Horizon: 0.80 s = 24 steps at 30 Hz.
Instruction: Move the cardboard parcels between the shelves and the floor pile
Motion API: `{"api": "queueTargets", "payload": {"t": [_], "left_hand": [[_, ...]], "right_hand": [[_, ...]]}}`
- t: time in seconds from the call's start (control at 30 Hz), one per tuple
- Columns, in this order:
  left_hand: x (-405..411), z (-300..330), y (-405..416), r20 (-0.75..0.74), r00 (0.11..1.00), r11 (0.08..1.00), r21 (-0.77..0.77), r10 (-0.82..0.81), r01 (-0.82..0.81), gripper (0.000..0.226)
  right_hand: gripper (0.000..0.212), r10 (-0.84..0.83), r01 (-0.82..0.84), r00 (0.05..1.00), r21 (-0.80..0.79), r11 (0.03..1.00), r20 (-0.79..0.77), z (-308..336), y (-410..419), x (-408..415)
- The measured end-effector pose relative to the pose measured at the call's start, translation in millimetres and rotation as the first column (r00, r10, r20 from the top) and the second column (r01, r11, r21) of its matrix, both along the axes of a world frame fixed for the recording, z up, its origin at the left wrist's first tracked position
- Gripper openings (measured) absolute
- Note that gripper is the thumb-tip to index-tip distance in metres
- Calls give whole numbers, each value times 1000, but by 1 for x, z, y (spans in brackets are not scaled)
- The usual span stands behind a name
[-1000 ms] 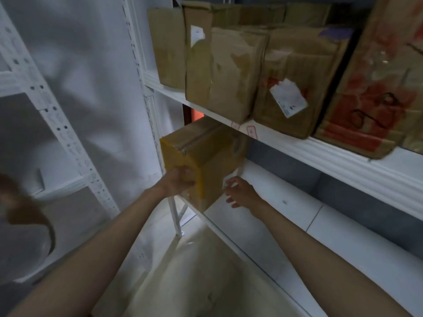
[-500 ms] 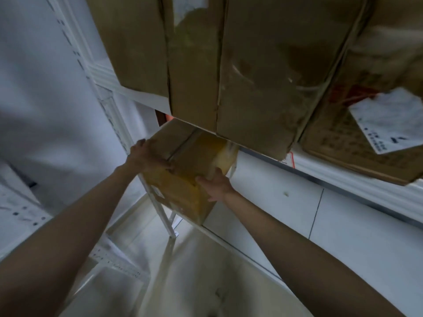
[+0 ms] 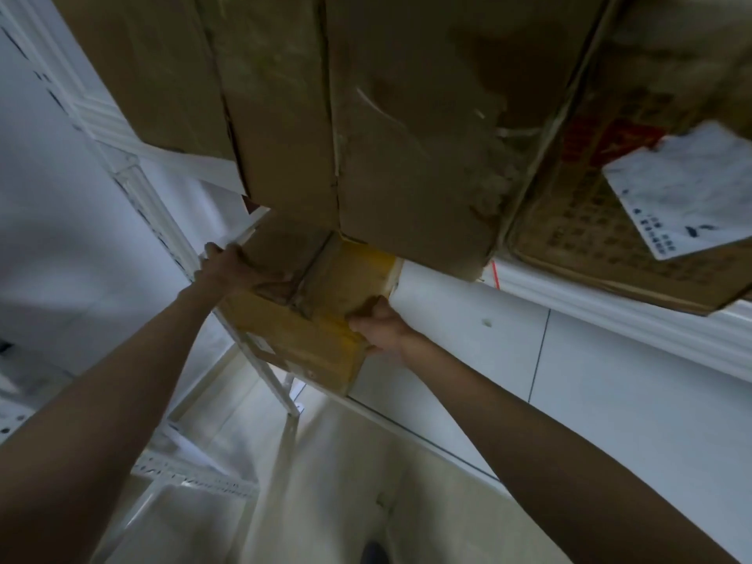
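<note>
Both hands on 1 cardboard parcel (image 3: 313, 319), sitting at left end of lower shelf (image 3: 468, 360), tucked under upper shelf (image 3: 610, 315). Left hand (image 3: 236, 266) curls over parcel's top left edge. Right hand (image 3: 378, 327) grips right corner. Overhead, larger boxes (image 3: 407, 116) crowd upper shelf, 1 with white label (image 3: 687, 189).

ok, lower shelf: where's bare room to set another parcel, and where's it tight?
Bare white lower shelf board runs open to the right of the yellow-taped cardboard parcel, past the right hand. Crowded: the upper shelf, packed with big brown cardboard boxes overhanging its edge. The left hand sits close by the white perforated upright.
</note>
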<state>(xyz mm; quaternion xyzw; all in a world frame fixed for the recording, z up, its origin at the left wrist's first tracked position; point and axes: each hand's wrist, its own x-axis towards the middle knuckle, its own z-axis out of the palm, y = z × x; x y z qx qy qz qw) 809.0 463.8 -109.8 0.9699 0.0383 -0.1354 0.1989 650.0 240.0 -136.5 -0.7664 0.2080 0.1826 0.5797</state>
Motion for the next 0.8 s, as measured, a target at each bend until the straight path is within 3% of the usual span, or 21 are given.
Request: {"api": "queueTargets", "payload": {"t": [0.17,0.37,0.53,0.67,0.8], "left_hand": [[-37,16,-54,102,990,931,-340,-102,131,99],[-130,26,-131,174,925,867,-325,-339,378,62],[-217,14,-197,179,888,794,-397,-424,460,71],[-281,-1,-252,202,840,739,-405,-503,539,49],[-353,-4,-306,134,849,725,-464,-510,509,63]], "right_hand": [[57,-201,214,976,193,958,-81,-15,-55,-55],[54,-447,478,878,266,837,-173,-40,-117,-139],[52,-582,620,784,251,743,-215,-56,-175,-232],[54,-691,718,695,228,658,-198,-61,-221,-312],[56,-764,770,635,175,613,-114,-62,-269,-389]]}}
